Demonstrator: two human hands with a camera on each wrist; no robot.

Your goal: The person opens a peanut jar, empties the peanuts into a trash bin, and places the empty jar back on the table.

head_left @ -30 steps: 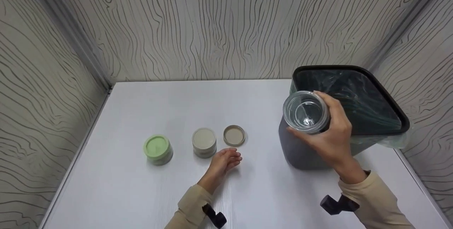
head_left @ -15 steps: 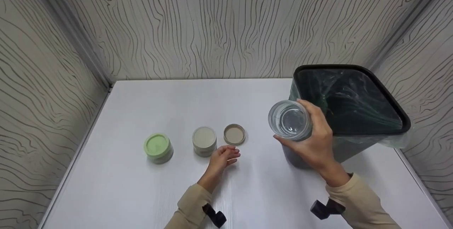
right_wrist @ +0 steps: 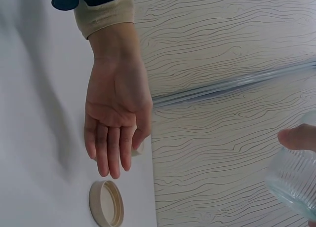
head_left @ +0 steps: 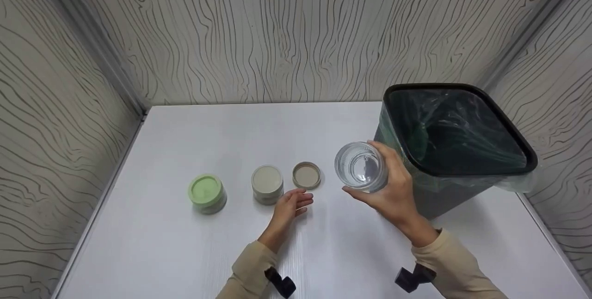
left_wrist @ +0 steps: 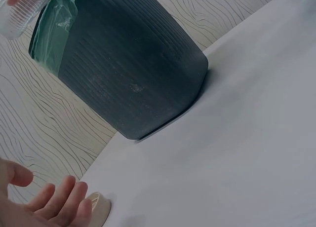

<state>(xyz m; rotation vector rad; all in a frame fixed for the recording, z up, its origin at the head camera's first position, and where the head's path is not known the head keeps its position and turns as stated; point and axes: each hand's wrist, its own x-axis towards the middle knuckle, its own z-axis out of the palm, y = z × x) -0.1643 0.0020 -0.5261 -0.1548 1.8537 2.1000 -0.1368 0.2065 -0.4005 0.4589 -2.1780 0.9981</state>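
One clear ribbed glass jar (head_left: 361, 167) is held above the worktop (head_left: 185, 253) in the right hand (head_left: 393, 192), whose grip is wrapped round its side; the open mouth faces up and the jar hangs just beside the near-left corner of the bin (head_left: 455, 151). There is one bin, dark grey with a green liner. The left hand (head_left: 289, 206) rests on the worktop, fingers relaxed and holding nothing, near one loose beige lid (head_left: 306, 175) lying rim up. Left of the lid stand two small lidded jars, one beige jar (head_left: 267, 184) and one green jar (head_left: 206, 193). No writing or label can be read on any of them.
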